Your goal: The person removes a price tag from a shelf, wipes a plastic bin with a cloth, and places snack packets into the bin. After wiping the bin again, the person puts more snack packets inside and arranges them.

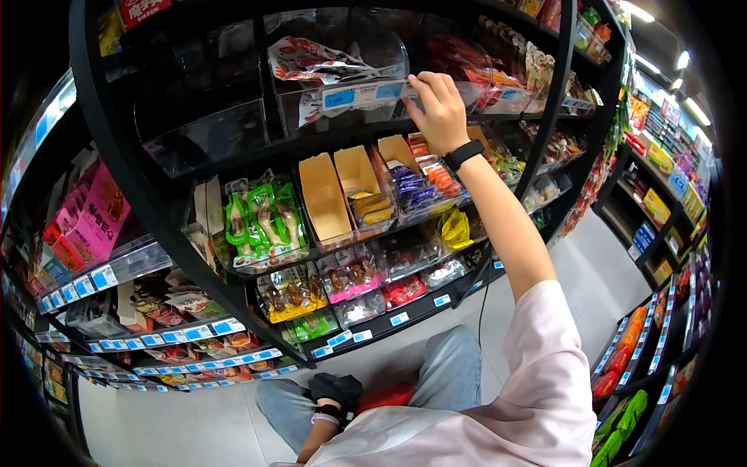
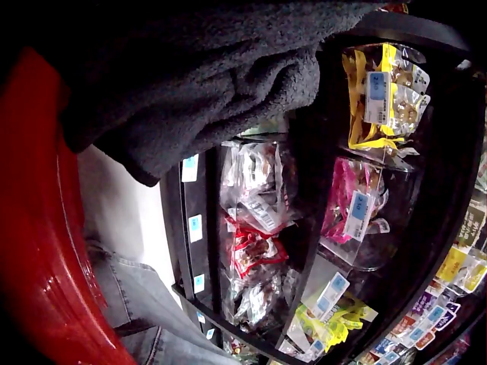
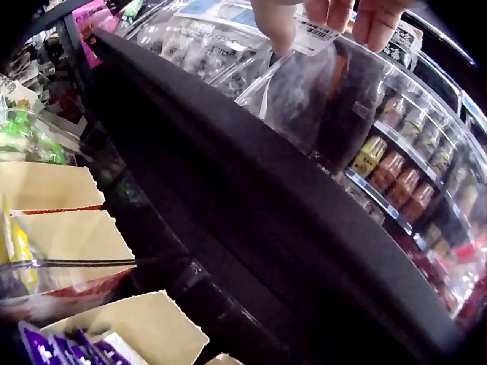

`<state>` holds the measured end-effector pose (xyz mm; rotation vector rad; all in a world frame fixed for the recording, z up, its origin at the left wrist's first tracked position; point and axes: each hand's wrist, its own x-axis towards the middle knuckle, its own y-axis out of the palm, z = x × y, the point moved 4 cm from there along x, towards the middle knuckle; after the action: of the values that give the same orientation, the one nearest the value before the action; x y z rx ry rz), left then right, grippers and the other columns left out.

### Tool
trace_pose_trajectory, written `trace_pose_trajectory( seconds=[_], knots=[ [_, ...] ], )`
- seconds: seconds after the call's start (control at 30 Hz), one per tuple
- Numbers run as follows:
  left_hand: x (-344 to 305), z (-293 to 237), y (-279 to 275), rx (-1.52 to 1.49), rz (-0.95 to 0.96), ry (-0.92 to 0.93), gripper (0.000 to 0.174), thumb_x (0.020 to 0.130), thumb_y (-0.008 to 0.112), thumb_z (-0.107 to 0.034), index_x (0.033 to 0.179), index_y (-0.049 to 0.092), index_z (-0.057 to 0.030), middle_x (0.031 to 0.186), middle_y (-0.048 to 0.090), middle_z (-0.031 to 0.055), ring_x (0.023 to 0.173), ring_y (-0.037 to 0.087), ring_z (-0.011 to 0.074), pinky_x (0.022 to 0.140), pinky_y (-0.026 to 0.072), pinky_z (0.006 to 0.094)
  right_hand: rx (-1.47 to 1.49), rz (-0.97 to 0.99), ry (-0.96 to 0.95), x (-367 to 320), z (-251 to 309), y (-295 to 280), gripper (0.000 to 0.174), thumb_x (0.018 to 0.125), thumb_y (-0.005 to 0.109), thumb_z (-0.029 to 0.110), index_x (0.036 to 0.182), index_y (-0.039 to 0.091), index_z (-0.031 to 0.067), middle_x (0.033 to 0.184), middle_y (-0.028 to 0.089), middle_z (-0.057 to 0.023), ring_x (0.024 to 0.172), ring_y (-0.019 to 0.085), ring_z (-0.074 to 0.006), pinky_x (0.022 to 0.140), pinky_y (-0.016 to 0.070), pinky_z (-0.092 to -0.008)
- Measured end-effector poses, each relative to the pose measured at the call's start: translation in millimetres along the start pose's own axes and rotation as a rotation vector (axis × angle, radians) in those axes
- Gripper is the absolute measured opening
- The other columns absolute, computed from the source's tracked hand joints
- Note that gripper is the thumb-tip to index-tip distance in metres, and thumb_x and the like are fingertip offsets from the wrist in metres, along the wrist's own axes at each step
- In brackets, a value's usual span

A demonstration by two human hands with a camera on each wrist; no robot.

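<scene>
At the upper shelf, my right hand [image 1: 441, 113] grips the top edge of a clear plastic bin front [image 1: 366, 95], beside its blue-and-white price label [image 1: 339, 99]. In the right wrist view, the fingertips [image 3: 278, 30] lie against the clear panel [image 3: 304, 91]. Behind the panel are white-and-red snack packets [image 1: 311, 61]. Down by my lap, my left forearm [image 1: 317, 440] ends at a dark fuzzy cloth [image 1: 336, 387], which hides most of the left hand. That cloth [image 2: 205, 84] also fills the upper part of the left wrist view.
Below stand open cardboard boxes [image 1: 325, 198], green packets [image 1: 264, 218] and a yellow packet [image 1: 455, 229]. A black shelf post [image 1: 554, 93] rises right of the right hand. A red object [image 1: 385, 397] lies between the jeans-clad legs [image 1: 451, 370]. More shelving [image 1: 661, 210] stands at the right.
</scene>
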<state>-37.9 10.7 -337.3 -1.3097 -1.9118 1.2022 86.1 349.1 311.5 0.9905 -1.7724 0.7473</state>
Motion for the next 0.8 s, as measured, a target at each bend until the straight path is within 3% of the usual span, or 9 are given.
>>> trace_pose_trajectory(
  seconds=[0.03, 0.1, 0.13, 0.2, 0.27, 0.33, 0.4, 0.6, 0.8],
  knots=[
    [3, 9, 10, 0.000, 0.001, 0.000, 0.034, 0.083, 0.043, -0.026, 0.049, 0.046, -0.0291, 0.052, 0.048, -0.0065, 0.056, 0.052, 0.0205, 0.049, 0.0339, 0.0365, 0.000, 0.001, 0.000, 0, 0, 0, 0.040, 0.062, 0.071, 0.000, 0.101, 0.060, -0.0007, 0.098, 0.056, -0.0114, 0.090, 0.054, -0.0292, 0.078, 0.0470, -0.0363],
    [7, 18, 15, -0.660, -0.096, 0.032, 0.034, 0.083, 0.043, -0.025, 0.049, 0.045, -0.0288, 0.053, 0.048, -0.0054, 0.054, 0.051, 0.0206, 0.048, 0.0328, 0.0358, 0.006, -0.004, -0.001, 0, 1, 0, 0.040, 0.062, 0.071, 0.000, 0.101, 0.060, -0.0009, 0.098, 0.056, -0.0115, 0.090, 0.054, -0.0293, 0.078, 0.0466, -0.0365],
    [4, 10, 4, -0.600, -0.101, 0.051, 0.033, 0.083, 0.044, -0.025, 0.050, 0.047, -0.0288, 0.054, 0.049, -0.0053, 0.056, 0.052, 0.0206, 0.049, 0.0333, 0.0360, 0.006, -0.005, -0.002, 1, 1, 0, 0.040, 0.062, 0.071, 0.000, 0.101, 0.060, -0.0009, 0.098, 0.056, -0.0115, 0.090, 0.054, -0.0293, 0.078, 0.0466, -0.0365],
    [0, -21, -32, 0.057, 0.002, 0.018, 0.032, 0.083, 0.045, -0.025, 0.052, 0.050, -0.0287, 0.056, 0.051, -0.0050, 0.058, 0.054, 0.0207, 0.049, 0.0343, 0.0366, 0.006, -0.010, 0.030, 1, 2, -1, 0.039, 0.063, 0.070, -0.001, 0.101, 0.060, -0.0002, 0.099, 0.056, -0.0115, 0.090, 0.054, -0.0292, 0.079, 0.0463, -0.0369],
    [-6, -62, -79, 0.410, 0.100, 0.051, 0.030, 0.082, 0.045, -0.024, 0.054, 0.052, -0.0286, 0.058, 0.054, -0.0048, 0.060, 0.055, 0.0209, 0.050, 0.0353, 0.0371, -0.008, -0.026, 0.013, 4, 9, -7, 0.036, 0.064, 0.068, 0.000, 0.099, 0.060, 0.0002, 0.100, 0.056, -0.0106, 0.091, 0.054, -0.0291, 0.080, 0.0461, -0.0372],
    [-9, -76, -96, 0.476, 0.127, 0.046, 0.029, 0.082, 0.046, -0.024, 0.055, 0.055, -0.0286, 0.060, 0.056, -0.0045, 0.062, 0.057, 0.0210, 0.051, 0.0363, 0.0376, -0.020, -0.048, -0.007, 8, 18, -11, 0.033, 0.065, 0.067, 0.001, 0.097, 0.061, 0.0006, 0.100, 0.057, -0.0098, 0.092, 0.054, -0.0289, 0.080, 0.0459, -0.0375],
    [-10, -86, -106, 0.526, 0.152, 0.041, 0.028, 0.082, 0.047, -0.024, 0.057, 0.058, -0.0285, 0.062, 0.059, -0.0043, 0.064, 0.059, 0.0211, 0.051, 0.0373, 0.0381, 0.048, 0.027, -0.200, 12, 30, -9, 0.029, 0.066, 0.065, 0.000, 0.095, 0.061, 0.0013, 0.099, 0.058, -0.0085, 0.093, 0.054, -0.0286, 0.081, 0.0454, -0.0384],
    [-9, -99, -121, 0.516, 0.248, -0.017, 0.024, 0.082, 0.049, -0.022, 0.070, 0.069, -0.0279, 0.075, 0.067, -0.0038, 0.075, 0.065, 0.0212, 0.055, 0.0417, 0.0395, 0.209, 0.096, -0.074, 35, 24, 12, 0.022, 0.072, 0.064, 0.003, 0.093, 0.063, 0.0008, 0.095, 0.060, -0.0088, 0.091, 0.055, -0.0276, 0.079, 0.0463, -0.0370],
    [-8, -92, -107, 0.622, 0.230, 0.095, 0.025, 0.079, 0.052, -0.017, 0.066, 0.067, -0.0307, 0.071, 0.066, -0.0058, 0.068, 0.064, 0.0191, 0.052, 0.0408, 0.0358, 0.296, 0.207, 0.012, 49, 19, 14, 0.014, 0.073, 0.066, 0.003, 0.086, 0.061, 0.0018, 0.085, 0.060, -0.0128, 0.081, 0.058, -0.0323, 0.070, 0.0477, -0.0374]
  ],
)
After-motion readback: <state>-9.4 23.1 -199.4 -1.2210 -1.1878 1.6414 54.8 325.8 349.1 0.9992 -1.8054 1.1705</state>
